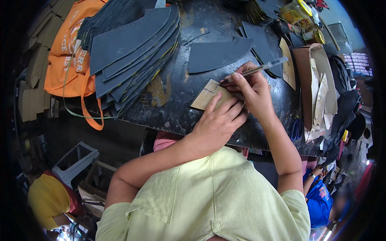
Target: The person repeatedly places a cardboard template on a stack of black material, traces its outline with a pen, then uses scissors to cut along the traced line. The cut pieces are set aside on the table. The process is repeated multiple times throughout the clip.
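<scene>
My right hand (254, 89) grips a clear-barrelled pen (270, 65) with its tip pointing down and left. The tip is at the edge of a small tan card piece (205, 94) with dark lines drawn on it. Across that card my left hand (220, 119) lies flat with fingers stretched, pressing it to the dark table. Part of the card is hidden under both hands. Just beyond them lies a curved dark grey panel (219, 53), apart from the card.
A fanned stack of dark grey curved panels (132, 44) fills the table's left, beside an orange bag (70, 52). At right stand brown folded sheets (317, 80), more grey pieces (261, 40) and jars (299, 18). Dark-blue-handled scissors (296, 128) lie near the front edge. Other people sit at lower left and right.
</scene>
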Tool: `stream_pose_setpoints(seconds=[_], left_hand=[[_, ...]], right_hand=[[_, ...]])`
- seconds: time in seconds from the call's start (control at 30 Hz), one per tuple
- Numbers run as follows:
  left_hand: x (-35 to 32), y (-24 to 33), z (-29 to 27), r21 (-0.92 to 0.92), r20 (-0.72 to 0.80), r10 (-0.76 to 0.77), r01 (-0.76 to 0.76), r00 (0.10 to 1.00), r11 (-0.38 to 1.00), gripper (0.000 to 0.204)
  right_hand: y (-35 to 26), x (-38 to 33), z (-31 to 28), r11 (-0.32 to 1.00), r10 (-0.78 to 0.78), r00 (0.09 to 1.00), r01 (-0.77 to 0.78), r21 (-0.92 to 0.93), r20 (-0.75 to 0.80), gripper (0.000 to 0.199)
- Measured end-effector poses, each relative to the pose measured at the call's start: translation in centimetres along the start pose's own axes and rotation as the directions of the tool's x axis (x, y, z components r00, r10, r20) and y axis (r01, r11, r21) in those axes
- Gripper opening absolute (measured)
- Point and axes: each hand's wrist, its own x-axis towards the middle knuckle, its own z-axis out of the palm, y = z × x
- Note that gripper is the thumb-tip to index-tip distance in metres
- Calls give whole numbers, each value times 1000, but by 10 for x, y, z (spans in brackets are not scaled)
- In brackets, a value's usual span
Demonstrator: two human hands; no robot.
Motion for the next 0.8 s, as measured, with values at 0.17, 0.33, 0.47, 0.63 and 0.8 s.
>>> stream_pose_setpoints(seconds=[0.17,0.33,0.47,0.63,0.8], left_hand=[[-1,0,0,35,15,3,-3,1000,999,50],[-3,-1,0,47,46,10,-13,999,999,53],[-2,0,2,41,7,3,-4,1000,999,53],[-3,-2,4,44,31,19,-20,999,999,51],[-5,-2,5,14,62,9,-10,998,1000,49]], right_hand=[[-3,2,0,962,-122,986,146,-233,111,10],[-7,1,-1,530,-340,833,553,-643,437,13],[-7,1,-1,999,-42,994,39,31,101,14],[0,0,2,820,-341,907,416,-394,246,12],[-2,-5,4,777,-346,884,458,-432,314,12]])
